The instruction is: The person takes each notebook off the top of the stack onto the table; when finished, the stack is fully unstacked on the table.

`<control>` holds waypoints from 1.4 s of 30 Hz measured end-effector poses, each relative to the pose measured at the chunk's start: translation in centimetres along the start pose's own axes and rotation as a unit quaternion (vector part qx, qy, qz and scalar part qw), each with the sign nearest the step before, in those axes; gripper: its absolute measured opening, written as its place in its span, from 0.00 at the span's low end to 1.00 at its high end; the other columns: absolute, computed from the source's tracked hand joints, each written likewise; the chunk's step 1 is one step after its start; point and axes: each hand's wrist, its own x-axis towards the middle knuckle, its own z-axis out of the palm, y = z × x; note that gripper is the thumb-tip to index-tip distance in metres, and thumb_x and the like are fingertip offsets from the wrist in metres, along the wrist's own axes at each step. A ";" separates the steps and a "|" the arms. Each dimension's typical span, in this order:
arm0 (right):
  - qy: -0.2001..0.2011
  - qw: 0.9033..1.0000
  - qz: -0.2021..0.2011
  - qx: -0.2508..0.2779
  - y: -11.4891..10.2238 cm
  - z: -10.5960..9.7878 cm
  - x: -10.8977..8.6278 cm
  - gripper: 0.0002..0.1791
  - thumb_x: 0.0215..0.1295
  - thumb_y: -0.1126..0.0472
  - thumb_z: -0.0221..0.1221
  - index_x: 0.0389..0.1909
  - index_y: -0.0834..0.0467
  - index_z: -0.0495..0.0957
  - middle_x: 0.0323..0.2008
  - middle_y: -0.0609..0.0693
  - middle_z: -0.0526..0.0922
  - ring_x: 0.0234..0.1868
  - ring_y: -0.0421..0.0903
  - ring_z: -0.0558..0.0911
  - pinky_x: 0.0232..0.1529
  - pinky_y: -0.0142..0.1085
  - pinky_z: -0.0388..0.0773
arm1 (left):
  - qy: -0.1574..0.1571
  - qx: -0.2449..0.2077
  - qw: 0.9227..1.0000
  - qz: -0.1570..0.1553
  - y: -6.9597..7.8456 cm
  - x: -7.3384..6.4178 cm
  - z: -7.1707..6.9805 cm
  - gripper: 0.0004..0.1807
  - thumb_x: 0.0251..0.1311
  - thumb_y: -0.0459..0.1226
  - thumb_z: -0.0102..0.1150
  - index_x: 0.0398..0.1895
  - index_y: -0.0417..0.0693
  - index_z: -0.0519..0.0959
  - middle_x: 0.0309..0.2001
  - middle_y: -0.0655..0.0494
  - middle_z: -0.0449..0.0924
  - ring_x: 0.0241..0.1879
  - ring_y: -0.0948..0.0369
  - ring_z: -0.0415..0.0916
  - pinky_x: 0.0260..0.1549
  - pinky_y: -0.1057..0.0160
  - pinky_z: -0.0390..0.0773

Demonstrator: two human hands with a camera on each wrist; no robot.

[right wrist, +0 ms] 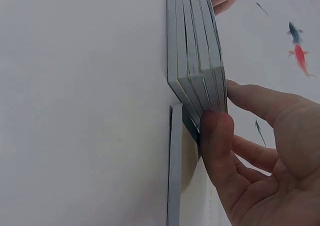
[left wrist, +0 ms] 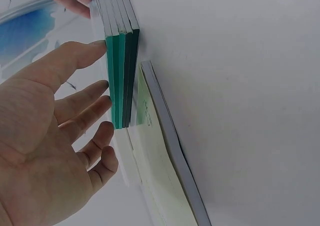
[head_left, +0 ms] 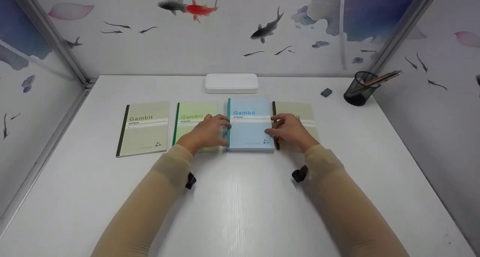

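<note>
In the head view, a stack of several notebooks with a blue one (head_left: 249, 131) on top sits between both hands. Along its green spines (left wrist: 120, 81), my left hand (head_left: 207, 132) rests its fingertips, thumb nearer the front corner. At the opposite side, my right hand (head_left: 291, 129) touches the page edges (right wrist: 195, 41) with a finger, its thumb at the top cover's edge. Partly under my left arm lies a green notebook (head_left: 197, 108). Beneath my right hand is a beige notebook (head_left: 305, 112), partly hidden. Some layers of the stack jut out unevenly.
Another beige notebook (head_left: 146, 133) lies at the far left of the row. Behind the stack stands a white case (head_left: 231, 83). Toward the back right are a small dark eraser-like block (head_left: 326, 92) and a black mesh pen cup (head_left: 356, 93) with pencils. Patterned walls border the white table (head_left: 240, 212).
</note>
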 end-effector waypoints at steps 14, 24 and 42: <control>-0.011 1.000 0.011 0.026 0.0 -0.2 -0.2 0.30 0.67 0.59 0.69 0.68 0.55 0.71 0.53 0.57 0.80 0.45 0.50 0.83 0.42 0.36 0.82 | 0.017 -0.026 0.999 -0.010 0.3 -0.5 0.3 0.34 0.60 0.44 0.74 0.70 0.48 0.76 0.75 0.57 0.67 0.69 0.52 0.60 0.70 0.53 0.68; -0.026 0.998 0.037 0.050 0.1 -0.7 0.5 0.30 0.69 0.60 0.67 0.70 0.54 0.70 0.57 0.57 0.80 0.49 0.51 0.84 0.56 0.41 0.83 | 0.015 -0.027 0.999 -0.009 0.0 -0.2 0.3 0.35 0.62 0.43 0.73 0.72 0.49 0.73 0.75 0.56 0.66 0.70 0.53 0.59 0.72 0.54 0.67; -0.036 0.985 0.020 0.166 2.4 -1.5 -0.2 0.30 0.69 0.64 0.62 0.71 0.55 0.69 0.62 0.61 0.79 0.47 0.47 0.86 0.47 0.37 0.86 | 0.020 -0.013 1.000 -0.014 0.0 0.0 0.4 0.35 0.58 0.45 0.75 0.69 0.47 0.77 0.72 0.58 0.69 0.67 0.54 0.61 0.68 0.54 0.70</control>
